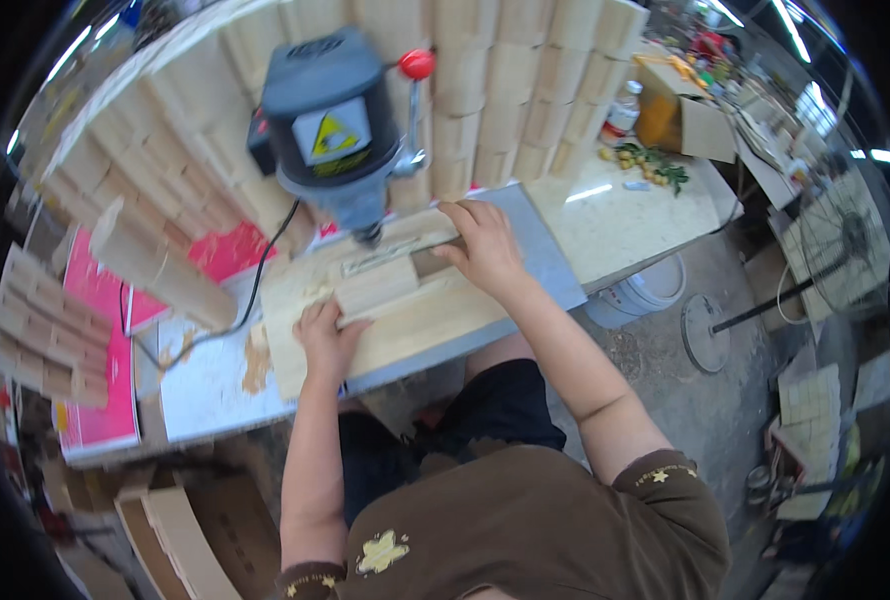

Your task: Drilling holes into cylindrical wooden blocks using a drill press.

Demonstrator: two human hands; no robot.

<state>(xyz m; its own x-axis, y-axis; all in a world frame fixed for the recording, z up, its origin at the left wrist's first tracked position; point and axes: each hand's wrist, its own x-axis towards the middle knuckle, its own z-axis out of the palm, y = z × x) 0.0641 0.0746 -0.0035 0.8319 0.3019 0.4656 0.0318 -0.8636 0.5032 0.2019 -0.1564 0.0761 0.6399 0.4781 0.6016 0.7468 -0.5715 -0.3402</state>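
Wooden block, seemingly light, stiff and best held by its ends, was flanked by left hand and right hand, apart, grip unclear, below a drill press toward the bench's front edge.

We see a cream rectangular wooden block, a pale yellow wooden board, a blue-grey drill press, its round red knob, and pink sheeting near the off-white table's left edge.
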